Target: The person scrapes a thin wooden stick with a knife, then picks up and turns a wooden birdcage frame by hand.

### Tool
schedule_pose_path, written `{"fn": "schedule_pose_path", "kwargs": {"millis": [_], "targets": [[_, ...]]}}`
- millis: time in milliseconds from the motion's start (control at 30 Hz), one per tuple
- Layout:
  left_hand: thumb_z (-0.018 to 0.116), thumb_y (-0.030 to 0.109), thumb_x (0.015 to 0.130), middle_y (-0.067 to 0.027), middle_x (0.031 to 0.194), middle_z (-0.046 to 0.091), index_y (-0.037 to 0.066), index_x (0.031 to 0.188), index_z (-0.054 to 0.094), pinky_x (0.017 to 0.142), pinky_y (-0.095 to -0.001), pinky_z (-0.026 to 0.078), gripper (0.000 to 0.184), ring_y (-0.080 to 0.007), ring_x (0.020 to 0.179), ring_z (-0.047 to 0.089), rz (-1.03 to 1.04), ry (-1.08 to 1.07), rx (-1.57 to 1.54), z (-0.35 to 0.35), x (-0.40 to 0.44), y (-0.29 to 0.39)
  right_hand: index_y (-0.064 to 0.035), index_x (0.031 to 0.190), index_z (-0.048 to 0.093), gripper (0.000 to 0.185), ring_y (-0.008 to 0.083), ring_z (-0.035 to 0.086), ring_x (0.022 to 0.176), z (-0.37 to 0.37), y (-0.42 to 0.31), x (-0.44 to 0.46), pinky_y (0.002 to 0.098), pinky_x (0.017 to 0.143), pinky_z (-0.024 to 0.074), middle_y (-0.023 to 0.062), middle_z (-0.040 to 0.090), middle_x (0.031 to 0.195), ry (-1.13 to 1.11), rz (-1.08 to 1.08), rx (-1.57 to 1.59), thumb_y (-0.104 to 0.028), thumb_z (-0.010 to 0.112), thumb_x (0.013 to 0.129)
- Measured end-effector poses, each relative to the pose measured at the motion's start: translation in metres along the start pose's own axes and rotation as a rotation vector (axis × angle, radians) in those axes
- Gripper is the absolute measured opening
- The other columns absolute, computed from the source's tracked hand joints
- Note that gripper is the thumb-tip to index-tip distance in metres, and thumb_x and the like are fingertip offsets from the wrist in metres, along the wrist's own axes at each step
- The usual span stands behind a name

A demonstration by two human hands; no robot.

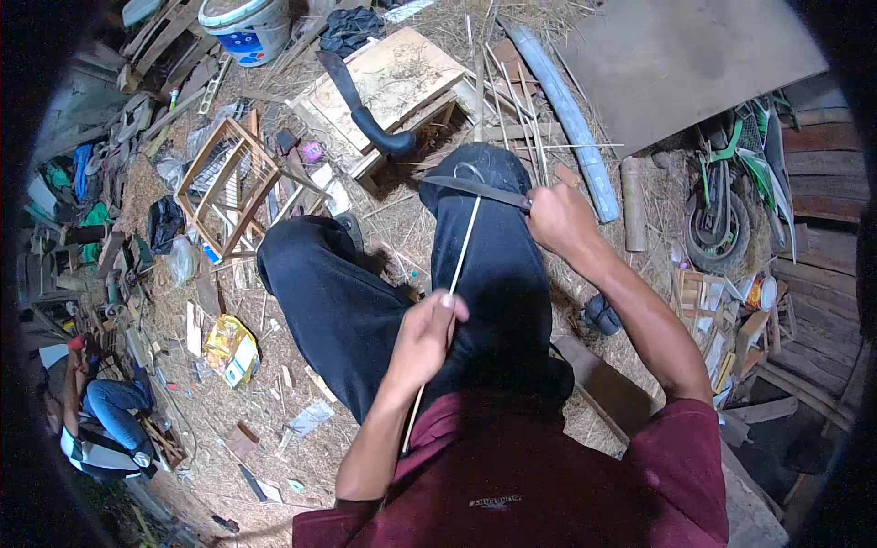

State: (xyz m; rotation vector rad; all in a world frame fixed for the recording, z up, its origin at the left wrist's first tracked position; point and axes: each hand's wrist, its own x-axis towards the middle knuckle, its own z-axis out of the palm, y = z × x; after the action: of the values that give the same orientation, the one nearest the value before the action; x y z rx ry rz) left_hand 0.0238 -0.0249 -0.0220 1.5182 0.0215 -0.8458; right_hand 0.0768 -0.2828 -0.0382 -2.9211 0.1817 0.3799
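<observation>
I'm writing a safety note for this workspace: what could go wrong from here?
The knife in the right hand lies across the strip over the right knee; if it slips, it might cut there.
The strip, pinched in the left hand, is thin and could snap under the knife.
The machete lies on the small wooden table, its handle seemingly past the edge; a knock might bring it down.

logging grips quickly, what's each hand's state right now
Left hand: closed, holding the thin pale strip.
Right hand: closed, holding the knife.
</observation>
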Motion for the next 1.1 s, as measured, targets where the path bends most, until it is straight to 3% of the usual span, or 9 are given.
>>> {"fn": "schedule_pose_path", "kwargs": {"millis": [100,233,367,567,633,767,800,900,1100], "targets": [[0.038,0.027,0.105,0.0052,0.055,0.038,0.006,0.091,0.054,0.045,-0.0233,0.026,0.030,-0.0045,0.048,0.034,0.070,-0.040,-0.005,0.002,0.041,0.016,0.0032,0.076,0.070,0.015,0.0395,0.068,0.070,0.001,0.004,0.000,0.0461,0.072,0.0552,0.0268,0.065,0.071,-0.030,-0.087,-0.029,-0.008,0.061,0.072],[0.038,0.029,0.103,0.0021,0.055,0.042,0.005,0.080,0.054,0.047,-0.0256,0.031,0.037,-0.0078,0.048,0.038,0.018,-0.016,0.064,0.007,0.084,0.039,0.0031,0.072,0.069,0.014,0.0392,0.068,0.069,-0.009,0.006,0.004,0.0457,0.073,0.0545,0.0269,0.065,0.071,-0.079,-0.214,-0.107,-0.007,0.060,0.070],[0.039,0.031,0.102,0.0006,0.056,0.044,0.005,0.071,0.051,0.047,-0.0277,0.033,0.042,-0.0102,0.048,0.041,0.097,-0.015,0.104,0.011,0.085,0.024,0.0024,0.069,0.069,0.014,0.0389,0.067,0.069,-0.004,0.012,0.005,0.0439,0.078,0.0534,0.0256,0.065,0.069,-0.015,-0.148,-0.113,-0.008,0.061,0.070],[0.039,0.029,0.104,0.0034,0.054,0.036,0.005,0.083,0.052,0.045,-0.0230,0.029,0.035,-0.0059,0.046,0.035,-0.146,-0.097,-0.225,0.003,0.027,0.005,0.0024,0.072,0.070,0.013,0.0393,0.067,0.071,0.017,0.023,0.011,0.0444,0.074,0.0532,0.0254,0.065,0.070,0.013,-0.094,-0.037,-0.009,0.062,0.070],[0.038,0.029,0.104,0.0028,0.054,0.039,0.004,0.085,0.054,0.045,-0.0239,0.030,0.035,-0.0065,0.045,0.036,-0.055,-0.055,-0.129,0.006,0.036,0.020,0.0046,0.076,0.068,0.015,0.0422,0.068,0.073,0.007,0.019,0.011,0.0474,0.067,0.0562,0.0289,0.065,0.074,0.001,-0.168,-0.033,-0.006,0.060,0.070],[0.038,0.025,0.102,-0.0017,0.056,0.048,0.003,0.087,0.055,0.052,-0.0287,0.038,0.033,-0.0113,0.051,0.046,0.083,0.038,0.159,0.005,0.076,0.039,0.0051,0.074,0.068,0.014,0.0418,0.068,0.073,-0.010,0.010,0.009,0.0476,0.068,0.0561,0.0289,0.065,0.075,-0.120,-0.206,-0.064,-0.006,0.061,0.069],[0.041,0.024,0.103,0.0024,0.057,0.045,0.005,0.088,0.057,0.044,-0.0244,0.030,0.030,-0.0072,0.047,0.040,0.177,0.083,0.162,0.009,0.088,0.033,0.0053,0.073,0.068,0.014,0.0416,0.068,0.073,-0.011,0.010,0.008,0.0476,0.068,0.0562,0.0290,0.065,0.075,-0.118,-0.207,-0.061,-0.006,0.061,0.069],[0.043,0.022,0.101,0.0017,0.057,0.046,0.002,0.087,0.059,0.044,-0.0249,0.030,0.029,-0.0074,0.047,0.041,0.017,0.047,0.092,0.013,0.106,0.042,0.0057,0.074,0.068,0.015,0.0411,0.068,0.073,-0.016,0.012,0.009,0.0472,0.068,0.0563,0.0287,0.065,0.076,-0.160,-0.229,-0.090,-0.006,0.062,0.068],[0.042,0.022,0.101,0.0012,0.055,0.044,0.001,0.092,0.058,0.039,-0.0252,0.025,0.028,-0.0075,0.041,0.035,-0.003,-0.067,-0.100,0.011,0.106,0.046,0.0049,0.075,0.069,0.015,0.0409,0.069,0.073,-0.020,0.013,0.009,0.0467,0.068,0.0567,0.0276,0.066,0.075,-0.152,-0.199,-0.089,-0.006,0.062,0.069]]}}
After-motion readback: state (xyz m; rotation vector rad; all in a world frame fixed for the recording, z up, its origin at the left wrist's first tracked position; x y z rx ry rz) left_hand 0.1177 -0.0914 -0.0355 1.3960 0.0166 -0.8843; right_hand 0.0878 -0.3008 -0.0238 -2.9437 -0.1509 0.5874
